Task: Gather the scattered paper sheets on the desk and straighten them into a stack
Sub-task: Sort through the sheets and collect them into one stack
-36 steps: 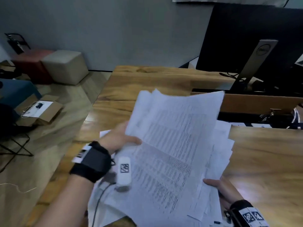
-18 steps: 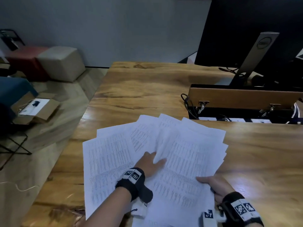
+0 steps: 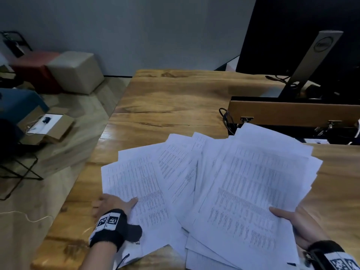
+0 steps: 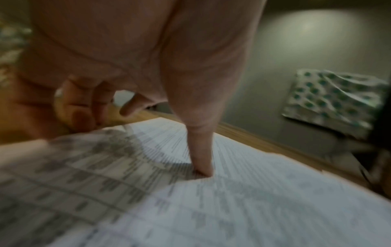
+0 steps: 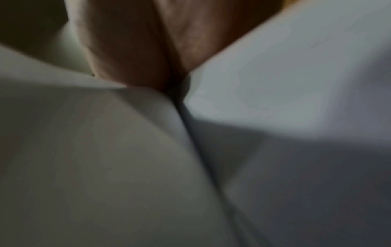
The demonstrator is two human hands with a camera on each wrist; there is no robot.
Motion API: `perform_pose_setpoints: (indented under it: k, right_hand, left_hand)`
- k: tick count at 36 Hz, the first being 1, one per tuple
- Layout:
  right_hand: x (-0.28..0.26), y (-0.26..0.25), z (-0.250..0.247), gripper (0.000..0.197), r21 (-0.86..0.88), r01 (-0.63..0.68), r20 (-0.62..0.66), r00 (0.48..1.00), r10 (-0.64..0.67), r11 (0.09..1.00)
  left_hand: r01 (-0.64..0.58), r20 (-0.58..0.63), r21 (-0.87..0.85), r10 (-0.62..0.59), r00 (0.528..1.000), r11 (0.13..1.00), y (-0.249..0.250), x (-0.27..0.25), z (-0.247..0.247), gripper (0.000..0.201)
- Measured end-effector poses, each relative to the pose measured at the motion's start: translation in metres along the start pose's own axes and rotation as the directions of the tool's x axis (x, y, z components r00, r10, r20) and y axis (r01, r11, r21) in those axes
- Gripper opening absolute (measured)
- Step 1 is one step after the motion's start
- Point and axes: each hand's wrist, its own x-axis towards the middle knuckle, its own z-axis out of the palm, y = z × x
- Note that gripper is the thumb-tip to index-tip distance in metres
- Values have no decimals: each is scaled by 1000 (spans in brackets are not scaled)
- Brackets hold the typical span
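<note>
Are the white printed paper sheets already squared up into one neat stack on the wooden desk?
No, the white printed paper sheets lie fanned out and overlapping at different angles on the wooden desk.

head: high, looking down | wrists: close, along fingers | shared: paper sheets [image 3: 224, 182]

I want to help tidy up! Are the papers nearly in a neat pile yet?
Partly. Done: the paper sheets are gathered in one overlapping spread on the desk. In hand: the left hand grips the leftmost sheet's edge, and the right hand holds the right bundle. Left: the edges fan out unevenly, so squaring them into a stack remains.
</note>
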Motion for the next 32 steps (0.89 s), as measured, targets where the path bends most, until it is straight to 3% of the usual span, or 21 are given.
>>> perform_pose_setpoints:
  k: [2,5,7,11,15,18,22,27,30,32]
  right_hand:
    - [-3,-1,2,36,31,1,13,1000,-1,1000]
    - [-7,-2,9,35,35,-1,41,999,-1,999]
    - [-8,-2,10,35,34,2,42,999,-3,999]
    - [-12,-2,3,33,33,-6,25,1000,5,999]
    - [-15,-1,-8,35,22,-3,-23,1000,4,1000]
    - [-16,1,-14,33,24,-16,-52,998,17,1000]
    - [-17,3,-16,35,39,-25,-82,996,29,999]
    - [-18,2,-17,50,54,-28,-101,994,33,998]
    - [-18,2,-18,51,54,-21,-89,996,25,998]
    - [-17,3,-20,45,36,-3,-89,996,7,999]
  left_hand:
    - [-16,8,-75,17,1000,997,2,-6,-5,116]
    - [-79,24,-252,88,996,964,2,-17,-16,42]
    - [-114,24,-290,127,992,950,-1,-18,-23,24]
    - [-311,-62,-341,309,949,887,-5,-13,-48,23]
    - [-571,-1,-327,603,797,753,11,-27,-95,18]
    - [-671,101,-268,713,694,691,37,-27,-124,16]
    - [-760,229,-115,762,606,639,80,-25,-138,15]
    - [-828,438,207,707,555,522,144,-39,-120,18]
    - [-861,542,353,670,507,365,180,-55,-93,25]
    - [-857,579,466,655,485,221,200,-69,-73,14]
